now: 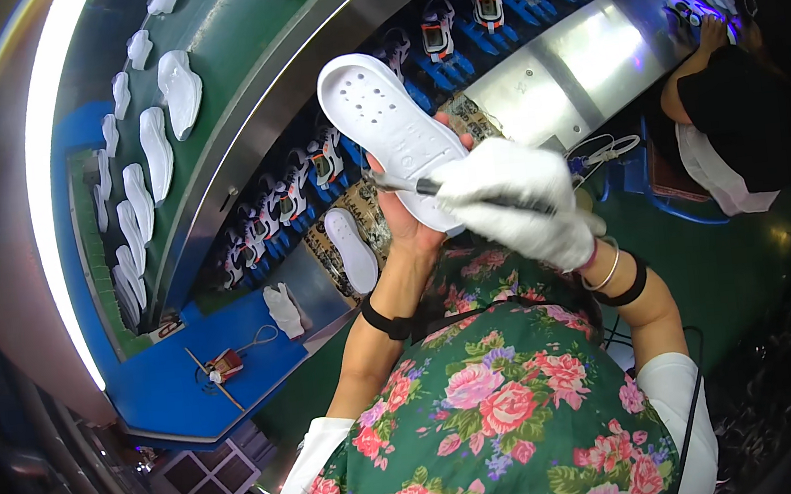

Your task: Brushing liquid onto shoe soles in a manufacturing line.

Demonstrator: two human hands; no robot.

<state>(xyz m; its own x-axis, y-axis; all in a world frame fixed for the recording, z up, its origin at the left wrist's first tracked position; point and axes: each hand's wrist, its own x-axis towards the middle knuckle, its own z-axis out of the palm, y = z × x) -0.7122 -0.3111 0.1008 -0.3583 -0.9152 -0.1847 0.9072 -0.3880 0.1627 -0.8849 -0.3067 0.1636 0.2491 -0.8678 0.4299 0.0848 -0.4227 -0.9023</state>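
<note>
A white shoe sole (393, 119) with small holes near its toe end is held up in front of me, its inner face toward me. My bare left hand (404, 216) grips it from beneath, and fingertips show past its right edge. My right hand (519, 199), in a white glove, closes round the dark handle of a brush (424, 187). The brush's tip lies over the sole's left edge, near the left thumb; motion blurs it, so contact is unclear. A second white sole (351, 251) rests on patterned brown covering just left of my left forearm.
Shoe uppers (437, 29) ride on blue holders along a curved line ahead. Several white soles (157, 156) lie on a green conveyor (233, 43) at upper left. On the blue table (171, 388) are a small red item and a white glove (284, 310). Another person (735, 109) works at right.
</note>
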